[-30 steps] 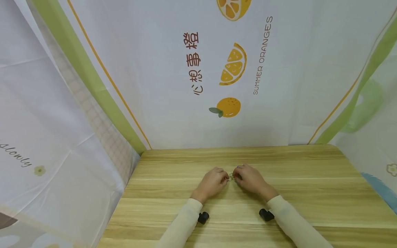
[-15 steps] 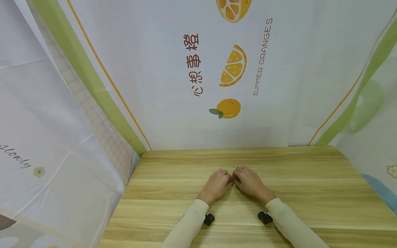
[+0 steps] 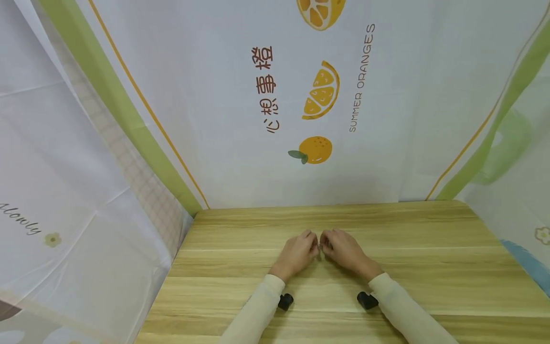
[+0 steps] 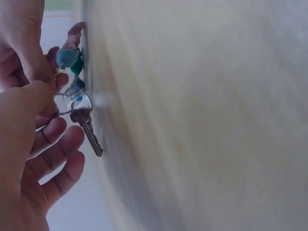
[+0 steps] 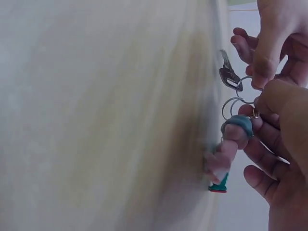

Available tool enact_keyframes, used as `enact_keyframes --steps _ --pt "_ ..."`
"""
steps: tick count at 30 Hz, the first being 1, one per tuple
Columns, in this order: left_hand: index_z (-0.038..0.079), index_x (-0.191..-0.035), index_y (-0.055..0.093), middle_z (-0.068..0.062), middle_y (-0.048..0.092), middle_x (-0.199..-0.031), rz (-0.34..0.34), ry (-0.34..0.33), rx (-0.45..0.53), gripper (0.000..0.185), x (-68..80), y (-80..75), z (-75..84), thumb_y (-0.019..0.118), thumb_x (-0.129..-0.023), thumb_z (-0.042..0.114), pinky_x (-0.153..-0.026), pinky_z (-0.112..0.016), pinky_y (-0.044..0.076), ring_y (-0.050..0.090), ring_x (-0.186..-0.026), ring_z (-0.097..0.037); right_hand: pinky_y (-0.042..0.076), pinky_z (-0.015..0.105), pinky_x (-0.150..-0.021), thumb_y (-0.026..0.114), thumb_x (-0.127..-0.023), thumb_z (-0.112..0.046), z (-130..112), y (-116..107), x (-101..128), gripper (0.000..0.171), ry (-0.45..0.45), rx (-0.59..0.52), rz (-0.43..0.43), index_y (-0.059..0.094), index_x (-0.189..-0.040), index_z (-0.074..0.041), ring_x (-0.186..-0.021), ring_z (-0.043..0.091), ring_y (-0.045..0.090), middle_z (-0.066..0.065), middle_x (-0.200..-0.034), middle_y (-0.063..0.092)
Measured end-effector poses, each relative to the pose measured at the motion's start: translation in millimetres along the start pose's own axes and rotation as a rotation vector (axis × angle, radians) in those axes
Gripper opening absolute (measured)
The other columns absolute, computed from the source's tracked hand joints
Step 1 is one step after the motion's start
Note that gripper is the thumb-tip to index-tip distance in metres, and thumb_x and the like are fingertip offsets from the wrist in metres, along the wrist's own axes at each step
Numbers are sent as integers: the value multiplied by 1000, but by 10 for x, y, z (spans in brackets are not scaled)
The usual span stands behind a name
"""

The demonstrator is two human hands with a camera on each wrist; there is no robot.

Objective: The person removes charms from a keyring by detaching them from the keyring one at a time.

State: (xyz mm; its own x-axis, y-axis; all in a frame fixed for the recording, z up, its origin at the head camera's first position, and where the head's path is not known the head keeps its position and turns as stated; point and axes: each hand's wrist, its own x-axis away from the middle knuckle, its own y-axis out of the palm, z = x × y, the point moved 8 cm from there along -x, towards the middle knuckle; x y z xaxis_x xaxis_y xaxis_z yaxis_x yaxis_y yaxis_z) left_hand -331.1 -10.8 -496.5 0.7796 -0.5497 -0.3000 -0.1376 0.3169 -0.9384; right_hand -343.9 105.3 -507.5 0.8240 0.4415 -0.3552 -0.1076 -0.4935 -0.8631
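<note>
Head view shows both hands meeting over the wooden table [image 3: 408, 248]. The left hand [image 4: 29, 144] pinches the key ring [image 4: 65, 103] with its silver key [image 4: 89, 132]; the right hand [image 5: 276, 139] grips the teal charm [image 5: 238, 126]. I think a firm pinch helps, with the ring turned slowly.

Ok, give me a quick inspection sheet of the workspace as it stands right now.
Surface: light wooden table, bare around the hands.
Job's things: silver metal key on wire key rings with a blue and green charm, held just above the table.
Clutter: nothing seen.
Hands: left hand and right hand meet at mid-table, both pinching the rings.
Cables: nothing seen.
Surroundings: white cloth backdrop printed with oranges, on three sides.
</note>
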Motion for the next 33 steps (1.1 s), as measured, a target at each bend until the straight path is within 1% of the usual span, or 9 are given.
enact_keyframes --steps 3,6,10,13,15,22,27,30,33 --pt "13 -98 69 3 68 -95 40 3 17 4 3 -65 -23 70 -101 12 -65 -14 50 59 -75 -3 49 27 -68 77 -96 -9 -13 -49 -18 6 22 -26 2 73 -97 -13 -78 10 56 -3 -88 68" --pt "12 -98 68 2 69 -94 71 1 51 4 5 -105 -56 71 -100 11 -64 -14 50 60 -75 -3 51 29 -69 78 -96 -10 -30 -96 -30 6 30 -58 11 73 -99 -13 -81 11 58 -3 -91 70" --pt "11 -98 68 0 69 -93 92 -14 123 5 12 -135 -106 69 -100 8 -64 -14 49 58 -74 -4 50 28 -69 76 -100 -15 -49 -134 -45 3 16 -83 16 75 -102 -12 -82 10 58 -4 -93 71" --pt "12 -98 68 -1 68 -93 97 -21 169 7 22 -151 -128 68 -102 6 -62 -14 48 56 -73 -4 48 25 -68 73 -102 -18 -59 -151 -57 7 5 -93 14 75 -103 -12 -80 7 54 -5 -93 71" --pt "12 -99 68 -1 68 -93 105 -20 182 7 27 -163 -136 67 -102 6 -61 -13 46 55 -72 -3 47 23 -68 72 -103 -19 -63 -162 -65 7 2 -101 13 75 -103 -12 -80 6 53 -6 -93 70" --pt "11 -103 69 0 68 -96 159 29 115 3 36 -206 -123 66 -104 10 -56 -10 39 52 -68 -2 48 22 -68 70 -105 -21 -103 -205 -72 10 -15 -139 18 74 -104 -12 -80 5 53 -8 -94 69" --pt "10 -105 69 -1 67 -96 205 76 90 3 46 -263 -88 66 -105 10 -56 -10 38 53 -68 -3 47 21 -67 69 -106 -21 -128 -229 -70 8 -12 -155 11 72 -105 -13 -79 4 51 -8 -94 66" --pt "8 -105 69 -1 65 -95 218 96 85 5 48 -287 -67 66 -106 11 -56 -10 38 51 -69 -3 47 22 -68 71 -104 -18 -127 -228 -65 5 -4 -170 -4 71 -107 -14 -80 5 51 -7 -96 66" --pt "8 -104 70 -1 64 -95 226 103 80 3 52 -300 -57 68 -105 10 -57 -10 38 49 -69 -3 47 22 -69 75 -101 -13 -126 -218 -59 9 -6 -187 -13 70 -109 -14 -81 7 51 -6 -99 67"
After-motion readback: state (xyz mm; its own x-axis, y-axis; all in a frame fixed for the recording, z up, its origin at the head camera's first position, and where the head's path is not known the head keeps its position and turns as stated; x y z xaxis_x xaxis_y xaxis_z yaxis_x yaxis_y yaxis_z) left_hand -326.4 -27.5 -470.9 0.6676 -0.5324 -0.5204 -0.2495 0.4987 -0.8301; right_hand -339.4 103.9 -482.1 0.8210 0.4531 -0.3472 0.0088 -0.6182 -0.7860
